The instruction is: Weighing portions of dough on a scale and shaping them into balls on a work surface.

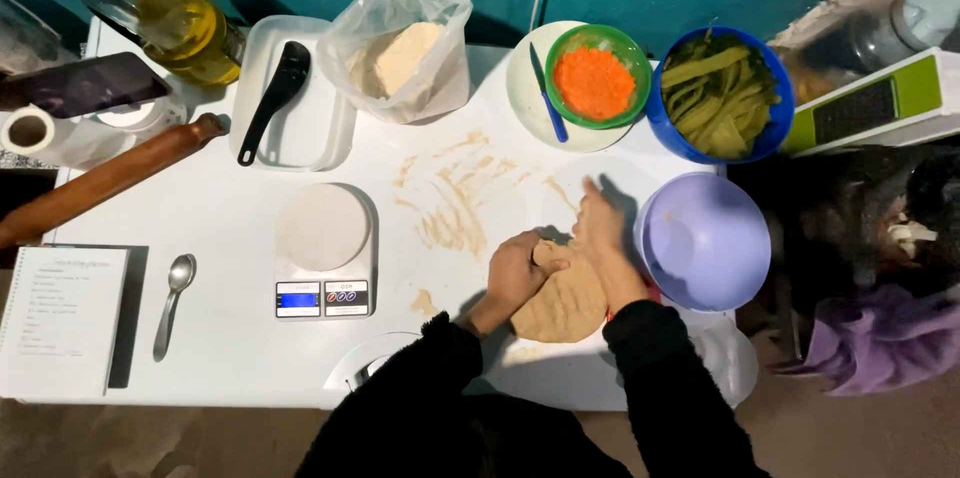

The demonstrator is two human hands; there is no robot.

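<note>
A flattened lump of brown dough (567, 306) lies on the white table (230, 338) near its front edge. My left hand (517, 273) grips the dough's upper left edge, thumb folded over it. My right hand (603, 235) presses on the dough's upper right side, fingers stretched away from me. Both arms wear black sleeves. Brown flour smears (455, 200) mark the table just beyond my hands.
A lilac bowl (705, 241) sits right of my hands, a kitchen scale (325, 250) left. At the back: a bag of flour (405, 48), white tray with black scoop (275, 98), green bowl of orange grated stuff (597, 76), blue bowl of green strips (718, 93), oil bottle (180, 23). Rolling pin (105, 181), spoon (174, 300), notebook (60, 318) lie left.
</note>
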